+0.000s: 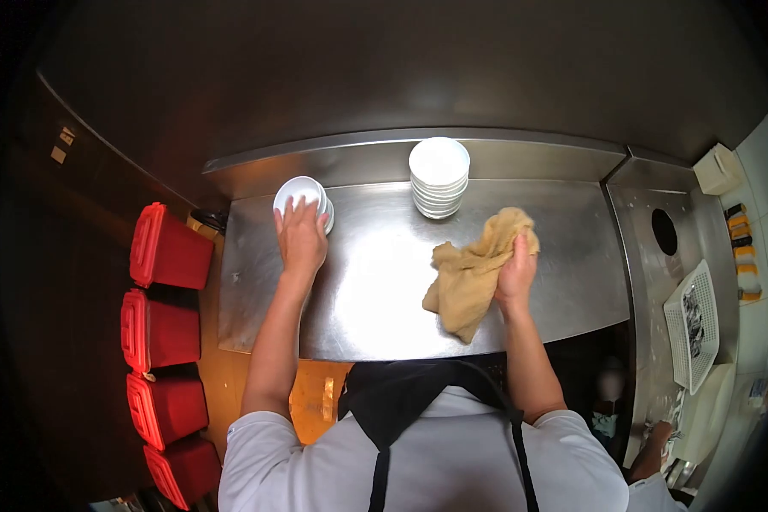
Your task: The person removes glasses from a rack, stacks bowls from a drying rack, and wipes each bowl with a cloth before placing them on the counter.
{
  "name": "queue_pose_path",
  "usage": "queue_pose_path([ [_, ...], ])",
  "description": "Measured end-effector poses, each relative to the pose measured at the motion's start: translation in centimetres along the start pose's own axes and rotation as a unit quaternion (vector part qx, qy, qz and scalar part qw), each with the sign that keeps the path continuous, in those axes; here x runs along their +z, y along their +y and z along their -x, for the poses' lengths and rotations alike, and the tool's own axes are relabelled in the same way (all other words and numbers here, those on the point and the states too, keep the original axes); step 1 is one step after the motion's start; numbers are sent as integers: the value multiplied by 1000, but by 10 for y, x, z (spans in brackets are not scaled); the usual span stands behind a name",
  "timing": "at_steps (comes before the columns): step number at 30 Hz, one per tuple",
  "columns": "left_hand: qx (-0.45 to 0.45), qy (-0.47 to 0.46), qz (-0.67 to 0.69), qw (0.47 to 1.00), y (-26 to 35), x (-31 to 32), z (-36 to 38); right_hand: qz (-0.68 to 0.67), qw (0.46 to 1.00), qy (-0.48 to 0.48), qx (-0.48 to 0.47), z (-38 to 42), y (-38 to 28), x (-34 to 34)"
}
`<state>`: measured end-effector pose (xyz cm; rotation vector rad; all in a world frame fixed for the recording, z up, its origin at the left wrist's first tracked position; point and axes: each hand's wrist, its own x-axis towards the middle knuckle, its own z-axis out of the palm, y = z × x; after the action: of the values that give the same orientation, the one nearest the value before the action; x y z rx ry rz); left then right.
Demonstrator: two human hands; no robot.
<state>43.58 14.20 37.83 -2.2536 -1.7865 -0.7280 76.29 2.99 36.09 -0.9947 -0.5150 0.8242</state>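
Observation:
On the left of the steel counter (555, 256), my left hand (303, 239) reaches over a short stack of white bowls (299, 189). Its fingers are spread and touch the top bowl at its near side. My right hand (516, 271) is closed on a tan cloth (469, 282), which hangs bunched over the right half of the counter. A taller stack of white bowls (439, 166) stands near the back edge, between my two hands and touched by neither.
Several red lidded bins (179, 252) line the left side. To the right is a steel sink unit with a round hole (664, 232) and a white basket (683, 341) of utensils. Another person's arm (651, 452) shows at the lower right.

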Motion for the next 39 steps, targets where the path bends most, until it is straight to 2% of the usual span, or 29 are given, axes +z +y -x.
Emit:
queue_pose_path([
  [1, 23, 56, -25, 998, 8, -1, -1, 48, 996, -7, -74, -3, -9, -4],
  [3, 62, 58, 85, 993, 31, -5, -14, 142, 965, -22, -218, -5, -37, -3],
  [6, 164, 46, 204, 964, 74, 1, -35, 269, 925, -35, -268, -9, -64, 3],
  [7, 193, 28, 211, 958, 92, 4, -42, 255, 938, -39, -232, -13, -61, 6],
  [9, 234, -5, 215, 948, 124, 13, -54, 343, 920, -66, -176, -12, -47, 11],
  [11, 262, -31, 208, 942, 146, 28, -65, 431, 896, -108, -17, -13, 3, -12],
  [12, 258, -107, 167, 946, 151, 27, -74, 445, 887, -121, -21, -6, 23, -19],
  [13, 252, -182, 123, 943, 155, 25, -81, 507, 850, -146, 9, -6, 52, -37],
  [14, 243, -256, 78, 932, 159, 23, -87, 474, 867, -149, -19, -1, 48, -37],
  [15, 259, -219, 112, 934, 155, 28, -87, 441, 883, -153, -47, 6, 39, -30],
  [16, 255, -224, 124, 932, 152, 33, -89, 403, 900, -152, -71, 11, 35, -27],
  [20, 265, -242, 128, 925, 154, 31, -93, 353, 929, -108, -32, 2, 32, -36],
  [24, 279, -210, 106, 931, 156, 33, -90, 333, 938, -98, -21, 0, 33, -38],
  [33, 327, -349, 36, 878, 167, 6, -119, 340, 935, -103, -11, 4, 30, -36],
  [39, 375, -335, 22, 864, 164, 3, -120, 323, 941, -93, -39, 6, 29, -37],
])
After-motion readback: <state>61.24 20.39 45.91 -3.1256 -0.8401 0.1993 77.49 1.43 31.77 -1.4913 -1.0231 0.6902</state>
